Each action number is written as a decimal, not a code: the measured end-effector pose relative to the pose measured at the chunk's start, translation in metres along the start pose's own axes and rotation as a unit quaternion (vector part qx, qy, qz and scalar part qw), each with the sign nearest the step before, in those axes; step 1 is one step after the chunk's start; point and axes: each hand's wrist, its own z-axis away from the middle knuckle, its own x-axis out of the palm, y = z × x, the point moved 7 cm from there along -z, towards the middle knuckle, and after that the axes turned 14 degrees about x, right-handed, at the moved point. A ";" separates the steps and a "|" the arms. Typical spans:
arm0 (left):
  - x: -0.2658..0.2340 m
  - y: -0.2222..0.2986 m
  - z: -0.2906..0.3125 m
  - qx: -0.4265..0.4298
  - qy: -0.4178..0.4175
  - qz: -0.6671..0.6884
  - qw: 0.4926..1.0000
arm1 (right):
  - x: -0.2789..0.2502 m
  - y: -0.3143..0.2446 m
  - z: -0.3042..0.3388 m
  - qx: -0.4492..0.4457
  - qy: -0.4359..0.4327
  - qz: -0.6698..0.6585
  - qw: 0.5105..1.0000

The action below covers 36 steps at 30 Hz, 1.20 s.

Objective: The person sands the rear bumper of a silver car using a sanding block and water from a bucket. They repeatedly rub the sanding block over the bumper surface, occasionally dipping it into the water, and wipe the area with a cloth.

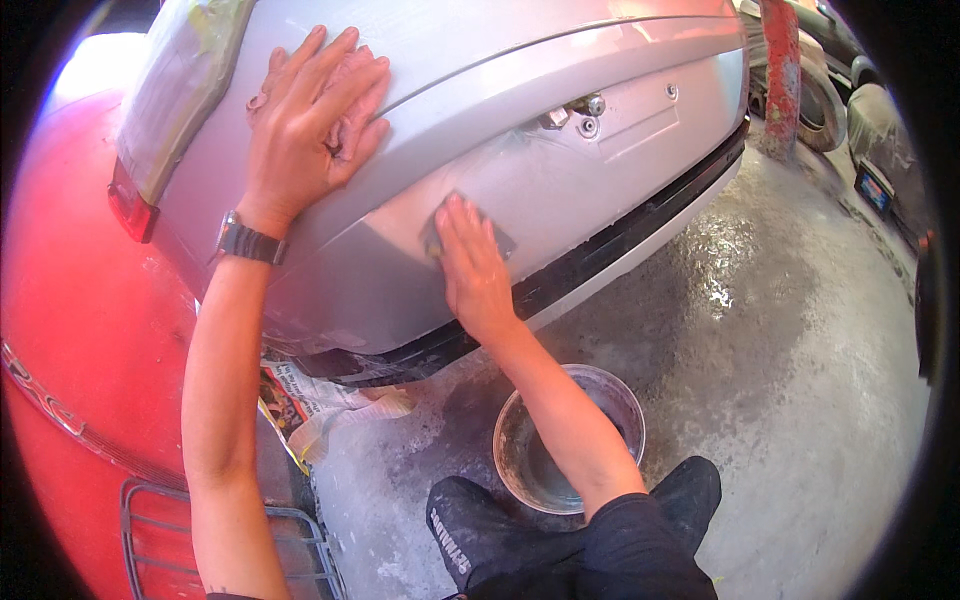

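Observation:
The silver rear panel of a car (380, 290) fills the upper middle of the view, its lower part looking wet. My left hand (300, 120), a dark watch on its wrist, presses a crumpled pinkish cloth (358, 105) against the upper body, fingers closed over it. Lower and to the right, my right hand (470, 255) lies with fingers together on a dark, flat sanding pad (497, 238). That pad rests on the panel beside a paler, beige patch (405, 210); its underside is hidden.
Below my right forearm, a round bucket (504, 450) with liquid stands on the wet concrete floor. A red car (80, 280) is close on the left, beside a metal rack (155, 530) and printed paper (290, 400). A red post (781, 75) rises at far right.

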 end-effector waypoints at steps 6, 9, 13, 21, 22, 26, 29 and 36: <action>0.001 0.000 0.000 0.020 0.007 -0.003 1.000 | -0.035 0.026 -0.066 -0.002 0.090 0.154 0.984; -0.003 0.002 0.001 0.016 -0.001 -0.006 1.000 | -0.036 0.038 -0.053 0.014 0.104 0.172 0.980; -0.002 0.003 -0.005 0.011 0.003 -0.006 1.000 | -0.059 0.079 -0.009 0.063 0.126 0.200 0.970; -0.005 -0.004 0.004 0.011 -0.007 -0.004 1.000 | -0.051 0.051 -0.036 0.013 0.062 0.153 0.986; -0.006 -0.005 0.004 0.008 -0.003 -0.005 1.000 | -0.054 0.057 -0.024 0.015 0.046 0.177 0.983; 0.006 0.001 -0.005 0.003 0.029 0.007 1.000 | -0.046 0.040 -0.033 0.020 0.184 0.111 0.976; 0.002 0.001 -0.001 0.001 0.012 -0.002 1.000 | -0.023 0.017 -0.072 -0.019 0.115 0.076 0.990; -0.003 -0.001 -0.004 0.000 0.008 0.011 1.000 | -0.070 0.081 -0.033 0.123 0.185 0.183 0.958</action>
